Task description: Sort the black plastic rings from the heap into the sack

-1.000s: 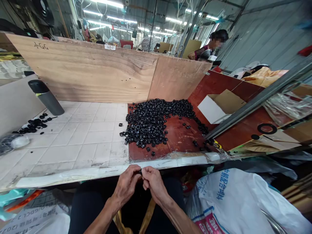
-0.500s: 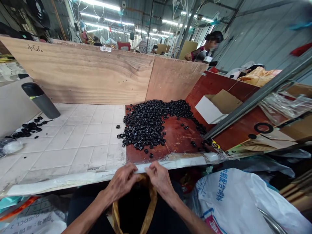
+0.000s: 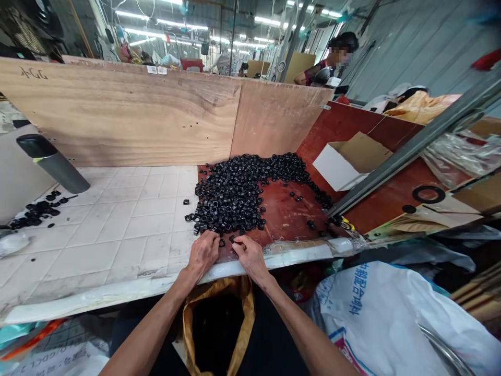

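Observation:
A heap of small black ring-shaped parts (image 3: 227, 198) lies on the red-brown board (image 3: 279, 214). At its near edge, my left hand (image 3: 204, 254) has its fingers curled together. What they hold, if anything, is hidden; a loose black ring (image 3: 222, 243) sits right beside the fingertips. My right hand (image 3: 251, 257) pinches a small black ring (image 3: 232, 238) between thumb and fingertips, just in front of the heap. Below both hands, an open yellow-brown sack (image 3: 188, 324) stands between my legs, its inside dark.
A grey bottle (image 3: 58, 166) and more black pieces (image 3: 37, 213) are on the left. Plywood (image 3: 156, 115) walls off the back. At right are a white carton (image 3: 338, 169), a slanted metal post (image 3: 391, 162) and a white woven bag (image 3: 383, 313). Another person (image 3: 329, 62) is beyond.
Both hands have moved from the sack's mouth at the table edge forward to the heap's near side. My right hand has taken hold of a black ring. The sack's mouth is now uncovered.

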### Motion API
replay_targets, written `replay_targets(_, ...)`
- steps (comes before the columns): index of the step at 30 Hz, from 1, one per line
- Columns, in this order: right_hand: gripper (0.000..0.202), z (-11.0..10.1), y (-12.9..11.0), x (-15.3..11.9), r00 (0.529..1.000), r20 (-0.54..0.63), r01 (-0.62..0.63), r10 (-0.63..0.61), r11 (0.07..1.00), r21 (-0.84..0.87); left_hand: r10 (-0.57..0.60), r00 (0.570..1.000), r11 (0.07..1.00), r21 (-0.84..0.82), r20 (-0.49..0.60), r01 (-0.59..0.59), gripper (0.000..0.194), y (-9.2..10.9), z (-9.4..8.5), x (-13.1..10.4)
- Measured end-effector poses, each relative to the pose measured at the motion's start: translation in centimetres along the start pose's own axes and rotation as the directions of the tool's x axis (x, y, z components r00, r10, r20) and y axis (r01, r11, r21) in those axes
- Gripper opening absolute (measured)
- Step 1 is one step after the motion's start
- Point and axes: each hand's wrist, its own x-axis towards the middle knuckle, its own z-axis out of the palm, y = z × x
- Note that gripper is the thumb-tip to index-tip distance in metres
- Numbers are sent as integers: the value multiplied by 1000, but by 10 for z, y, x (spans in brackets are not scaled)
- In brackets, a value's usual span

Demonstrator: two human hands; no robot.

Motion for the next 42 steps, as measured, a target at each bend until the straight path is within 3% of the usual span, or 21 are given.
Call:
replay_targets(3,15,-4,4,-1,999,32,44,-44,999,3,42,999,995,-87,0,-42,19,-6,-5,-12)
replay_targets(6,18,-7,5,-5,994,81,67,-67,998,10,62,997,997,-45,41,-60,31,-5,-2,-15)
replay_targets(10,22,-4,-5,-7,997,71,-6,1,998,63,64,995,998,-17,70,-63,19,-3,1,-12)
replay_targets(15,17,7,-20,-6,996,67,39,-57,968,248,74,996,973,-222,57,-59,20,-5,-4,-16)
replay_targets(18,19,11,-19,-6,997,54,28,-46,952,305,20,996,907,-422,87,18,24,-6,-5,-20)
replay_targets(23,13,9,-16,-8,999,26,18,-28,943,332,-68,987,665,-731,146,154,25,-8,-3,-21)
replay_targets(27,14,7,-18,-8,999,7,28,-32,932,360,-55,992,651,-749,117,124,18,-8,-5,-20)
replay_targets(30,17,9,-19,-10,999,30,-45,36,929,368,-60,988,619,-771,141,148,34,-7,-7,-20)
replay_targets(32,20,10,-19,-11,996,47,-88,77,927,365,-8,993,650,-755,114,92,38,-6,-9,-20)
replay_targets(35,18,9,-20,-11,998,40,-63,52,933,355,65,995,716,-698,82,11,26,-4,-13,-20)
replay_targets(40,16,7,-22,-12,999,17,-40,36,941,335,-40,977,601,-776,209,190,25,0,-15,-21)
replay_targets(42,17,10,-23,-12,998,28,-62,56,933,354,-45,975,583,-787,219,203,26,1,-15,-22)
